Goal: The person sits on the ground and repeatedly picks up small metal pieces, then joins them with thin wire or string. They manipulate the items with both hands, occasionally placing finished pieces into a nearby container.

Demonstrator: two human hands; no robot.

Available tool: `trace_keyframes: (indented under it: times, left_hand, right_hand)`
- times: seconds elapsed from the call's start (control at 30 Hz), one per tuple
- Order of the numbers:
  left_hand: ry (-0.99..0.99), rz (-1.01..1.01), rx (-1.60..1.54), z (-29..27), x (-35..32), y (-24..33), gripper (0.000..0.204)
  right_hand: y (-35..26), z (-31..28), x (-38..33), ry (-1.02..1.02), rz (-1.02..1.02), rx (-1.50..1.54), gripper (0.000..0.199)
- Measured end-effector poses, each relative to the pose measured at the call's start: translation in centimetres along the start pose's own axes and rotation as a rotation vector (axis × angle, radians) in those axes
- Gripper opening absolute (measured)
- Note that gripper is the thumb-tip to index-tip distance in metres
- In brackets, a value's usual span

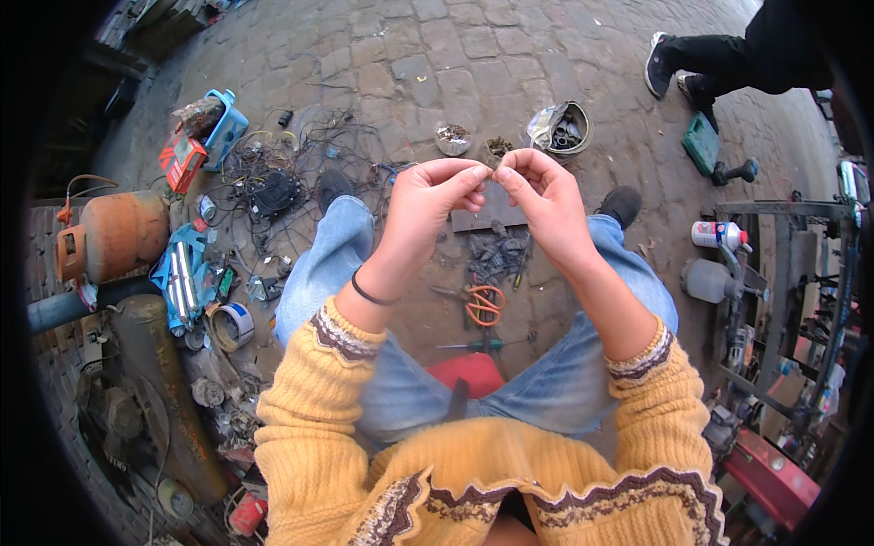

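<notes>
My left hand (440,188) and my right hand (539,191) meet at the fingertips in front of me, both pinched closed. Between them is something small and thin that I cannot make out. Under the hands a flat grey plate (489,216) lies on the ground, with a heap of dark scraps (499,255) on its near side. Closer to me rest scissors with orange handles (484,306) and a screwdriver with a green handle (492,345). Just beyond the hands stand a small clear container of bits (452,139) and a round tub of metal parts (566,130).
Tangled wires (282,168) spread at the left, near a blue basket (226,132) and an orange gas cylinder (123,235). A metal rack (778,273) stands at the right, with a spray can (717,235) beside it. Another person's legs (728,68) show at the upper right, near a green case (701,144).
</notes>
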State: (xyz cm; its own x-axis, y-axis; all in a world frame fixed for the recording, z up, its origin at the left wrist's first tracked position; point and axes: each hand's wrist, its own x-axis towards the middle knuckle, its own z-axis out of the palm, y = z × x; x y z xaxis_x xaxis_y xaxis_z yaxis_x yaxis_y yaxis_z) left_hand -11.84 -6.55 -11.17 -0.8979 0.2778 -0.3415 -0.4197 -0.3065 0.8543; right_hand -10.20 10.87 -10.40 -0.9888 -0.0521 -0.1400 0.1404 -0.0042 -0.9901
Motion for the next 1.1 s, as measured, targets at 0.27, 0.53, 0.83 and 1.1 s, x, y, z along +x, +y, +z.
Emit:
trace_keyframes:
  times: [0.27,0.53,0.83,1.1]
  left_hand:
    - [-0.013,0.054,0.089,0.17,-0.14,-0.02,0.018]
    - [0.021,0.142,0.201,0.45,-0.27,-0.07,0.017]
    - [0.010,0.204,0.274,0.53,-0.22,-0.04,0.016]
    - [-0.055,0.029,0.199,0.29,-0.12,-0.53,0.016]
  right_hand:
    - [-0.06,-0.02,-0.01,0.011,0.033,0.068,0.013]
    - [0.32,0.00,0.04,0.016,0.026,0.069,0.015]
    - [-0.24,-0.11,-0.04,-0.028,0.023,0.090,0.023]
    - [0.16,-0.88,0.05,0.074,0.284,0.403,0.019]
